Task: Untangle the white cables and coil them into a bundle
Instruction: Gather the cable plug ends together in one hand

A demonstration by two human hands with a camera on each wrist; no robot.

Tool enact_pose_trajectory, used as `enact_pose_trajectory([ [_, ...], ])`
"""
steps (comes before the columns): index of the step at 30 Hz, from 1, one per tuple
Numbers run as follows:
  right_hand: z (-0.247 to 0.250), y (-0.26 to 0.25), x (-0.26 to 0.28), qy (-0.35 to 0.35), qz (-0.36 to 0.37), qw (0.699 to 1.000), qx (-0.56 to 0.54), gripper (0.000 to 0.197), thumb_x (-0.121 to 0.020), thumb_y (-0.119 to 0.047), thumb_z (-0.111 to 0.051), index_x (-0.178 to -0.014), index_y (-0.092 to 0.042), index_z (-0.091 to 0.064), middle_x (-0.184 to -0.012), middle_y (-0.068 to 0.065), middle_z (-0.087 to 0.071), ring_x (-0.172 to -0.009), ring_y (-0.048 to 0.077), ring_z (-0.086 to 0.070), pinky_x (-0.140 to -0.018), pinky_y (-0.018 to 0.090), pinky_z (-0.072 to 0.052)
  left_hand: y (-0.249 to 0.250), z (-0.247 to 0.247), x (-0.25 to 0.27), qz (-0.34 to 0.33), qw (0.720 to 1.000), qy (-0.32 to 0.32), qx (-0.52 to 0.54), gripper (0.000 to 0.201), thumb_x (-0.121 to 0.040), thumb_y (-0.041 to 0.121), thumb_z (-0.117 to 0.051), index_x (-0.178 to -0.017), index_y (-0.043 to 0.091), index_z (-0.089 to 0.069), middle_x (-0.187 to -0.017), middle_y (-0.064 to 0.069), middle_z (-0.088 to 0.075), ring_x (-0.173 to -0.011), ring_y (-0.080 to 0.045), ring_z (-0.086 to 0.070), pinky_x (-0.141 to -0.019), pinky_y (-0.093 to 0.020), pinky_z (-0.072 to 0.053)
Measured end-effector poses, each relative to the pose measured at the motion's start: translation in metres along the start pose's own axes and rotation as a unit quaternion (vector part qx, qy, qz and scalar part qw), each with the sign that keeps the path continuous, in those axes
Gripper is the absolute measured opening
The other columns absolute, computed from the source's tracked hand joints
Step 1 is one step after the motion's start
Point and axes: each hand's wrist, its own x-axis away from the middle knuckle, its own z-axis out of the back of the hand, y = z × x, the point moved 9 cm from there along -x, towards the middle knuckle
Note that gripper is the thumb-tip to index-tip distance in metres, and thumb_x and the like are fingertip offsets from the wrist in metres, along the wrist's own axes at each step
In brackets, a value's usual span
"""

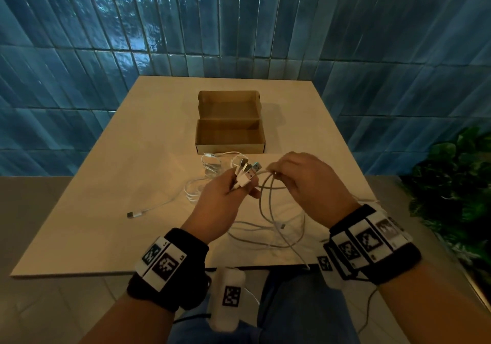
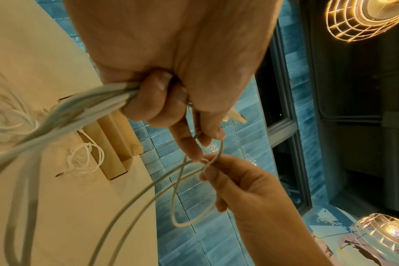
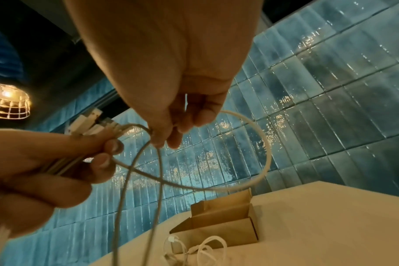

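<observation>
Above the table's near half, my left hand (image 1: 233, 184) grips a bunch of white cables (image 2: 64, 115) just below their USB plugs (image 1: 245, 169), which fan out past its fingers. My right hand (image 1: 276, 173) pinches one grey-white cable (image 3: 257, 154) close to the plugs, and a loop of it (image 1: 268, 200) hangs between the two hands. The left hand (image 3: 103, 153) and the plugs (image 3: 89, 120) also show in the right wrist view. Loose strands (image 1: 268, 234) trail onto the table under my wrists. The right hand (image 2: 207, 167) pinches where the loop crosses.
An open, empty cardboard box (image 1: 229, 123) stands mid-table on the beige table (image 1: 106, 184). Small white cable coils (image 1: 212, 163) lie in front of it, and one cable with a plug (image 1: 135, 214) runs left. A plant (image 1: 457, 184) stands at the right. A blue tiled wall is behind.
</observation>
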Motion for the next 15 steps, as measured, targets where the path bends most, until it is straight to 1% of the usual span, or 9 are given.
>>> enact_pose_trajectory([
  [1, -0.001, 0.004, 0.0, -0.005, -0.014, 1.0, -0.024, 0.023, -0.088, -0.021, -0.052, -0.102, -0.014, -0.069, -0.092, 0.004, -0.067, -0.081, 0.024, -0.062, -0.07, 0.036, -0.053, 0.0, 0.002, 0.0, 0.0, 1.0, 0.004, 0.006, 0.012, -0.096, 0.028, -0.055, -0.093, 0.022, -0.065, -0.074, 0.015, -0.072, -0.073, 0.011, -0.058, -0.066, -0.003, -0.038],
  [3, 0.004, 0.018, 0.003, 0.016, -0.071, 0.995, -0.07, 0.018, -0.093, -0.022, -0.051, -0.096, -0.012, -0.066, -0.084, 0.004, -0.066, -0.076, 0.023, -0.062, -0.069, 0.038, -0.051, -0.004, 0.009, 0.002, 0.006, 1.0, 0.018, 0.02, 0.014, -0.097, 0.029, -0.054, -0.091, 0.021, -0.064, -0.073, 0.015, -0.071, -0.065, 0.009, -0.056, -0.066, -0.014, -0.039],
  [4, 0.009, 0.029, 0.006, 0.037, -0.116, 0.987, -0.103, 0.015, -0.095, -0.021, -0.05, -0.094, -0.012, -0.062, -0.078, 0.002, -0.064, -0.072, 0.021, -0.06, -0.067, 0.037, -0.049, -0.007, 0.013, 0.002, 0.01, 0.999, 0.026, 0.025, 0.015, -0.097, 0.029, -0.054, -0.089, 0.021, -0.064, -0.072, 0.014, -0.071, -0.062, 0.009, -0.054, -0.065, -0.019, -0.038],
  [6, 0.017, 0.055, 0.017, 0.083, -0.209, 0.96, -0.167, 0.01, -0.097, -0.018, -0.047, -0.091, -0.015, -0.054, -0.067, -0.001, -0.058, -0.063, 0.012, -0.055, -0.061, 0.031, -0.044, -0.013, 0.02, 0.004, 0.02, 0.999, 0.043, 0.027, 0.017, -0.098, 0.029, -0.053, -0.085, 0.022, -0.063, -0.072, 0.012, -0.071, -0.059, 0.009, -0.052, -0.063, -0.024, -0.036],
  [7, 0.02, 0.067, 0.023, 0.104, -0.246, 0.945, -0.188, 0.009, -0.098, -0.018, -0.045, -0.092, -0.017, -0.052, -0.065, -0.002, -0.056, -0.059, 0.006, -0.052, -0.059, 0.027, -0.041, -0.015, 0.022, 0.005, 0.025, 0.998, 0.047, 0.026, 0.018, -0.098, 0.029, -0.052, -0.084, 0.022, -0.062, -0.073, 0.01, -0.071, -0.056, 0.01, -0.051, -0.061, -0.024, -0.035],
  [9, 0.02, 0.087, 0.035, 0.123, -0.294, 0.924, -0.213, 0.009, -0.099, -0.016, -0.042, -0.099, -0.021, -0.049, -0.063, -0.001, -0.058, -0.052, 0.001, -0.05, -0.057, 0.024, -0.037, -0.015, 0.022, 0.007, 0.031, 0.998, 0.046, 0.034, 0.018, -0.098, 0.029, -0.052, -0.084, 0.022, -0.062, -0.077, 0.007, -0.071, -0.051, 0.009, -0.05, -0.057, -0.026, -0.033],
  [12, 0.008, 0.1, 0.047, 0.091, -0.328, 0.915, -0.219, 0.016, -0.099, -0.015, -0.039, -0.109, -0.025, -0.046, -0.064, 0.002, -0.062, -0.047, 0.0, -0.049, -0.055, 0.025, -0.036, -0.009, 0.017, 0.006, 0.03, 0.998, 0.038, 0.042, 0.017, -0.098, 0.026, -0.052, -0.084, 0.021, -0.061, -0.075, 0.006, -0.069, -0.05, 0.01, -0.049, -0.057, -0.026, -0.033],
  [15, -0.001, 0.109, 0.054, 0.048, -0.35, 0.915, -0.194, 0.017, -0.1, -0.015, -0.037, -0.109, -0.022, -0.05, -0.07, 0.002, -0.065, -0.048, 0.003, -0.049, -0.054, 0.025, -0.035, -0.007, 0.016, 0.006, 0.031, 0.997, 0.039, 0.054, 0.018, -0.098, 0.027, -0.053, -0.082, 0.021, -0.061, -0.075, 0.005, -0.069, -0.048, 0.01, -0.048, -0.056, -0.026, -0.032],
])
